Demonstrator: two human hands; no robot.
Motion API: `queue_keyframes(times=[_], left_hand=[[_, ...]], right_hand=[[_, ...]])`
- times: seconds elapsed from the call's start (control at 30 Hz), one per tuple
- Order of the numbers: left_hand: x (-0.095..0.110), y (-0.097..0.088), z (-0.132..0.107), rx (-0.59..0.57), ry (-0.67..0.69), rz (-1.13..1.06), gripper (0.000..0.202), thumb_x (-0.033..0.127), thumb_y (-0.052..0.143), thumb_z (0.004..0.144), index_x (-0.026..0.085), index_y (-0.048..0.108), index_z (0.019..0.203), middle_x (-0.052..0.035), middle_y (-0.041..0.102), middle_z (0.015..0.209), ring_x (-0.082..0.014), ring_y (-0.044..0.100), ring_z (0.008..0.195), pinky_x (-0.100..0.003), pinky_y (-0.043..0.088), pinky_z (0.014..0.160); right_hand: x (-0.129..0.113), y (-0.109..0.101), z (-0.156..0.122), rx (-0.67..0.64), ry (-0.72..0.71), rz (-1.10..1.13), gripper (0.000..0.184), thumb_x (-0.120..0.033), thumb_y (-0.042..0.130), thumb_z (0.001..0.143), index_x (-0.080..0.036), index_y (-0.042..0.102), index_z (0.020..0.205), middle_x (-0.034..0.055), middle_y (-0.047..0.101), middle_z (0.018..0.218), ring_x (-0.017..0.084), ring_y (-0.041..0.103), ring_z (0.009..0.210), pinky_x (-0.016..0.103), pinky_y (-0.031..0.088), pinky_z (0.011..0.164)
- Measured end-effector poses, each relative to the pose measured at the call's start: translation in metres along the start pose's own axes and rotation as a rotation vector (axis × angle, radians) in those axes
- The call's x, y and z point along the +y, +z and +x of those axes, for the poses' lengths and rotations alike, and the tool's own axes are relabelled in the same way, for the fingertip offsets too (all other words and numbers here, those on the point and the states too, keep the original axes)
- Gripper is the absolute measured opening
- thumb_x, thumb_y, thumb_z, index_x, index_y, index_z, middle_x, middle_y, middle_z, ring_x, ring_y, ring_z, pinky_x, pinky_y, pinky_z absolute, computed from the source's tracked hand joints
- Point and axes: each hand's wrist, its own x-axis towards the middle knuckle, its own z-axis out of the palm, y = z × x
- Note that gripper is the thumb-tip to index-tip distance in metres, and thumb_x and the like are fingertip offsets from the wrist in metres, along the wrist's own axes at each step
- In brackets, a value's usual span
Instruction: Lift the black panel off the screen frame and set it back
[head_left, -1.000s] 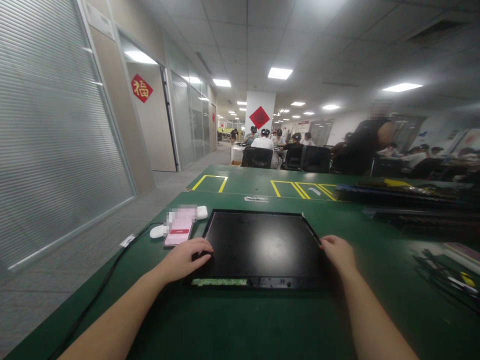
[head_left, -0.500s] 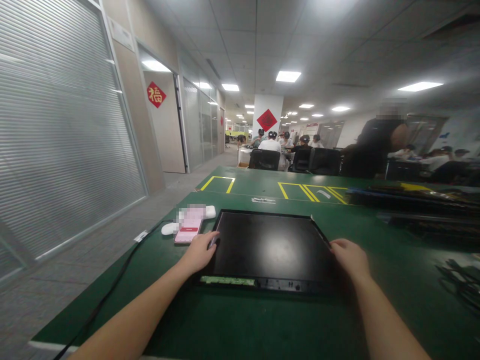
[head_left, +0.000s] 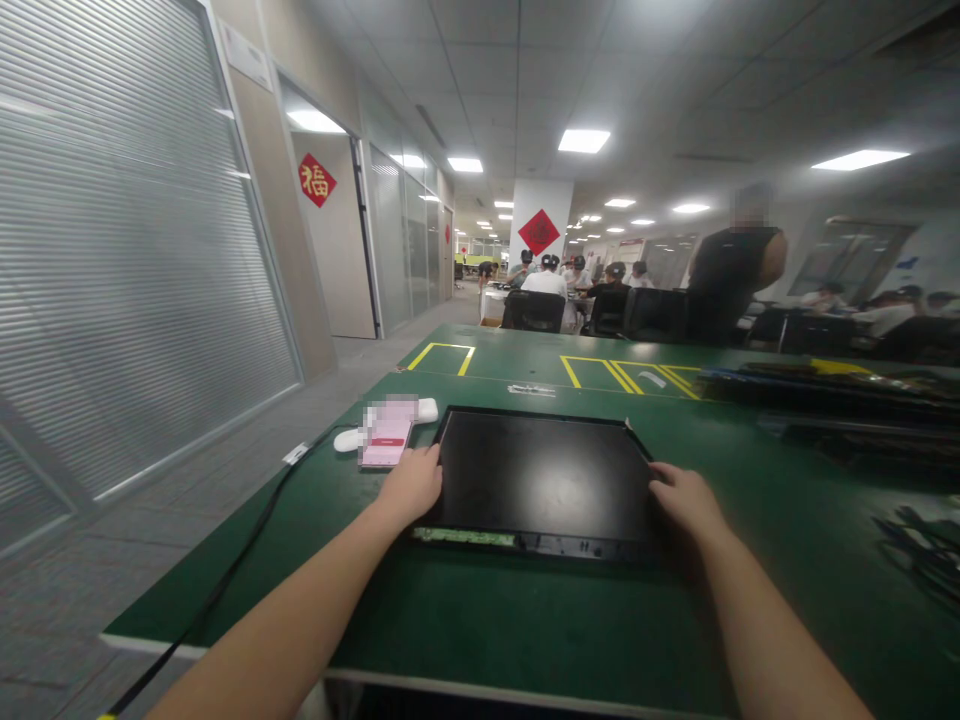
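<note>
A black display panel (head_left: 544, 475) lies flat on the green tabletop, screen side up, with a green circuit strip (head_left: 465, 537) along its near edge. My left hand (head_left: 412, 485) is closed around the panel's left edge, its fingertips partly hidden at the rim. On the opposite side, my right hand (head_left: 686, 497) grips the right edge with thumb and fingers bent. Just beyond my left hand lie a phone (head_left: 386, 440) with a pink screen and a white device (head_left: 426, 410).
Yellow tape outlines (head_left: 592, 372) mark the far part of the green table (head_left: 570, 620). A dark stack of panels (head_left: 810, 390) and a bundle of cables (head_left: 922, 550) lie at right. A black cable (head_left: 247, 540) hangs over the left edge. A person (head_left: 731, 270) stands beyond.
The view has shifted, so the near table edge now shows. The panel and both hands appear slightly higher in view. The person in the background has moved left.
</note>
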Motion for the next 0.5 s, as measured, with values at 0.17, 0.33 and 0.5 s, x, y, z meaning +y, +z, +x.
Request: queue_keyframes(times=[0.17, 0.33, 0.5], left_hand=[[-0.007, 0.001, 0.002, 0.000, 0.029, -0.026, 0.030, 0.019, 0.039, 0.093, 0.012, 0.067, 0.102, -0.0202, 0.070, 0.107, -0.0330, 0.064, 0.104, -0.046, 0.046, 0.094], [-0.012, 0.003, 0.003, 0.018, 0.024, -0.067, 0.042, 0.005, 0.040, 0.085, 0.016, 0.068, 0.115, -0.0163, 0.073, 0.113, -0.0307, 0.064, 0.112, -0.043, 0.047, 0.097], [-0.019, 0.002, 0.005, 0.070, -0.136, -0.475, 0.051, 0.009, 0.046, 0.083, 0.022, 0.067, 0.128, -0.0077, 0.072, 0.123, -0.0295, 0.066, 0.113, -0.042, 0.049, 0.099]], right_hand=[[0.002, 0.010, 0.004, -0.028, -0.010, -0.189, 0.052, -0.037, 0.050, 0.082, -0.015, 0.071, 0.125, 0.0175, 0.068, 0.115, 0.032, 0.062, 0.112, 0.041, 0.047, 0.095], [0.004, 0.011, 0.006, -0.033, -0.019, -0.161, 0.050, -0.034, 0.050, 0.082, -0.016, 0.072, 0.123, 0.0163, 0.069, 0.113, 0.032, 0.063, 0.112, 0.039, 0.048, 0.095], [0.007, 0.013, 0.007, 0.000, 0.001, -0.112, 0.047, -0.035, 0.053, 0.080, -0.019, 0.074, 0.120, 0.0140, 0.070, 0.112, 0.030, 0.065, 0.108, 0.038, 0.049, 0.093]])
